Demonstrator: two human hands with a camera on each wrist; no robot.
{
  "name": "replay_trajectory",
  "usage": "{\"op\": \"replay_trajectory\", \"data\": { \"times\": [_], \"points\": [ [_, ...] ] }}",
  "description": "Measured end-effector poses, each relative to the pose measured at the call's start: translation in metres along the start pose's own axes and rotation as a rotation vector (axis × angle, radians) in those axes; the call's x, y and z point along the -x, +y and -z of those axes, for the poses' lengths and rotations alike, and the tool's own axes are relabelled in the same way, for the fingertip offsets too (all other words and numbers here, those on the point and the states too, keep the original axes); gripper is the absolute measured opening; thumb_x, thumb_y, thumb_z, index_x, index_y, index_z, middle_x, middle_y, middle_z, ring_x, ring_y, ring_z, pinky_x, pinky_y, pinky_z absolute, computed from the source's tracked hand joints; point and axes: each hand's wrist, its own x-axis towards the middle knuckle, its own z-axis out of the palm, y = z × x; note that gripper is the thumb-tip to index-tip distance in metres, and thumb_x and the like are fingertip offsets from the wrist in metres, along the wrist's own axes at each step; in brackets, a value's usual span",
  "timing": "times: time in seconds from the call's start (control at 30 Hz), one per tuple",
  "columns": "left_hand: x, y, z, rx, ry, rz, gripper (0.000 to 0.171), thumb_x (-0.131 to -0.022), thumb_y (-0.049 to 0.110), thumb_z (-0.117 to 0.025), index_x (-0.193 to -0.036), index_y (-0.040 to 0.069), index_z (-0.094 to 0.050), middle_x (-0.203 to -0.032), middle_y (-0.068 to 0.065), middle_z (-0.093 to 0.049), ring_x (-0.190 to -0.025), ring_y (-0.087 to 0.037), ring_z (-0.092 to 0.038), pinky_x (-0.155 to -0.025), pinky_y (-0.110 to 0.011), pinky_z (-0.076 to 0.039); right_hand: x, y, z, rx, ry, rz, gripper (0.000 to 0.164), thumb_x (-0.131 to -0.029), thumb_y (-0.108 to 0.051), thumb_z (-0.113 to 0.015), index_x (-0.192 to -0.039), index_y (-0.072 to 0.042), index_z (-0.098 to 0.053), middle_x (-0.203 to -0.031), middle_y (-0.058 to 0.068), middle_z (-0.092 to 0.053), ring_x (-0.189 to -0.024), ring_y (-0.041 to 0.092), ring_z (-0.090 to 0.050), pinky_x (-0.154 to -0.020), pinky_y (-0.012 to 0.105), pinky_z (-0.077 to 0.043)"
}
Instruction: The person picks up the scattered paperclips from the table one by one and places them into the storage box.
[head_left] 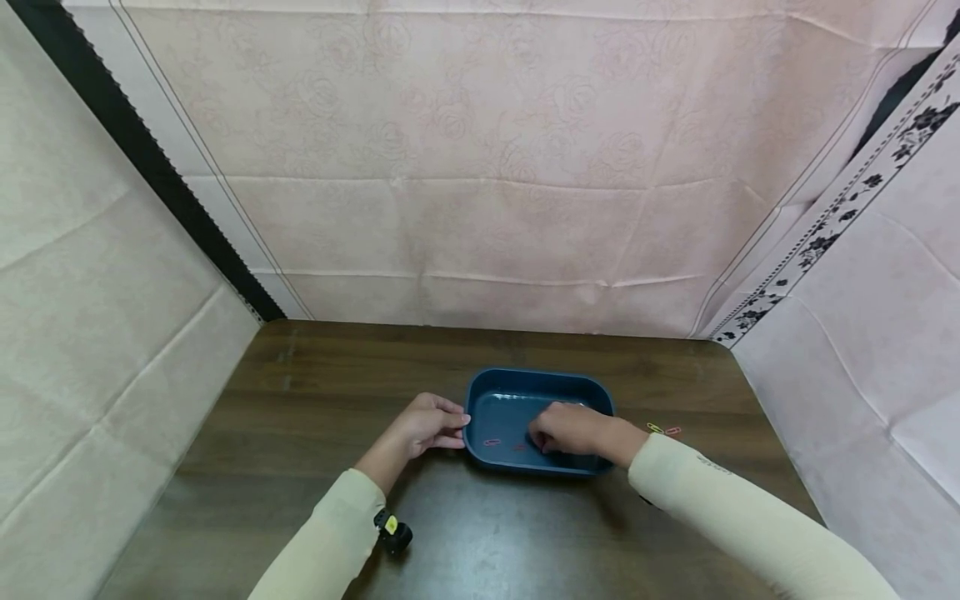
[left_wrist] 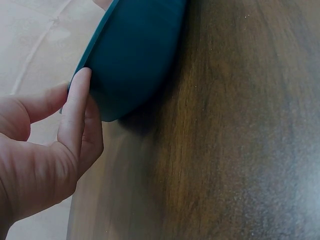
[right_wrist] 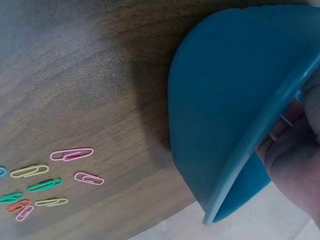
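Observation:
A blue rectangular tray [head_left: 540,377] stands on the wooden table. My left hand [head_left: 433,423] pinches its left rim between thumb and fingers; in the left wrist view, the left hand [left_wrist: 55,135] has its thumb and fingers on opposite sides of the tray wall [left_wrist: 135,55]. Inside the tray's right half is my right hand [head_left: 570,429], fingers bent down toward the bottom. Its fingertips are hidden, so whether they hold anything cannot be seen. A pink paper clip [head_left: 492,442] and a red paper clip [head_left: 519,447] lie on the tray bottom, left of that hand.
Several coloured paper clips lie loose on the table right of the tray, among them a pink paper clip [right_wrist: 71,154], a green paper clip [right_wrist: 45,185] and a yellow paper clip [right_wrist: 30,171]. Pale cloth [head_left: 465,167] hangs behind the table and along both sides.

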Motion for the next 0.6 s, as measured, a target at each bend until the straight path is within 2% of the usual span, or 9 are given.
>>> {"op": "replay_trajectory", "data": {
  "times": [0.27,0.6],
  "points": [
    [0.0002,0.0013,0.0010,-0.010,-0.002,0.007,0.031,-0.099,0.007,-0.069,-0.124,-0.009,-0.061,-0.098,-0.020,-0.068,-0.076,-0.019,-0.071,-0.074,-0.035,-0.066,0.0045,0.0010,0.0053,-0.042,0.059,0.021,0.007,-0.095,-0.010,-0.074,-0.092,-0.015,-0.071,-0.082,-0.008,-0.064,-0.071,0.003,-0.055,-0.067,0.018,-0.052],
    [0.0001,0.0012,0.0006,-0.006,-0.007,0.010,0.032,-0.098,0.007,-0.069,-0.125,-0.009,-0.060,-0.097,-0.018,-0.067,-0.077,-0.018,-0.070,-0.074,-0.035,-0.066,0.0090,0.0022,0.0082,-0.061,0.075,0.028,0.004,-0.096,-0.011,-0.074,-0.096,-0.015,-0.071,-0.087,-0.009,-0.065,-0.076,0.003,-0.056,-0.072,0.018,-0.055]
  ]
}}
